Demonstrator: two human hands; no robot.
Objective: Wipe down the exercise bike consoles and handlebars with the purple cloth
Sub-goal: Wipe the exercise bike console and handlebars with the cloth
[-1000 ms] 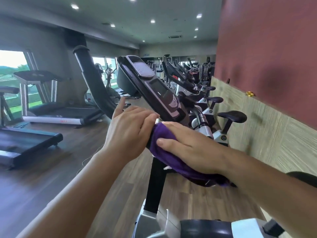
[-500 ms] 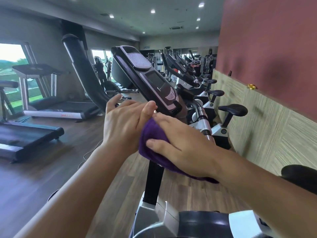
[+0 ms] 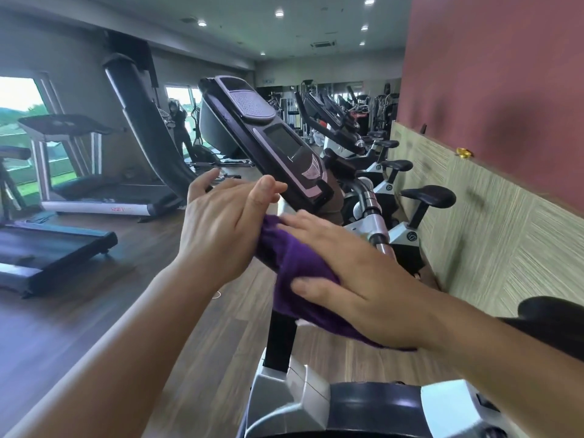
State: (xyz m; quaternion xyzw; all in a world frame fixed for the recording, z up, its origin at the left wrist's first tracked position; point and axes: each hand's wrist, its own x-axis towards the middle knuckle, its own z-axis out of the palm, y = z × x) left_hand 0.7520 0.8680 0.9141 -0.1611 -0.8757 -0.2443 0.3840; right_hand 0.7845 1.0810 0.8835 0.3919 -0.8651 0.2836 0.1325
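Note:
The exercise bike's black console (image 3: 268, 143) tilts up in front of me on a black post (image 3: 279, 339). A purple cloth (image 3: 294, 263) is bunched just under the console's lower edge, over the handlebar area. My right hand (image 3: 357, 279) lies flat on the cloth and presses it down, thumb underneath. My left hand (image 3: 221, 222) holds the cloth's left end, with its thumb raised against the console's lower edge. The handlebar under the cloth is hidden.
More bikes with black saddles (image 3: 428, 196) line the right wall (image 3: 493, 216). Treadmills (image 3: 94, 197) stand at left on the wooden floor (image 3: 94, 311). A tall black machine arm (image 3: 142, 121) rises behind my left hand. A person (image 3: 178, 121) stands far back by the window.
Both hands and the cloth have stayed under the console while my view shifted; the right hand slid slightly down and right over the cloth, and the left thumb lifted onto the console edge.

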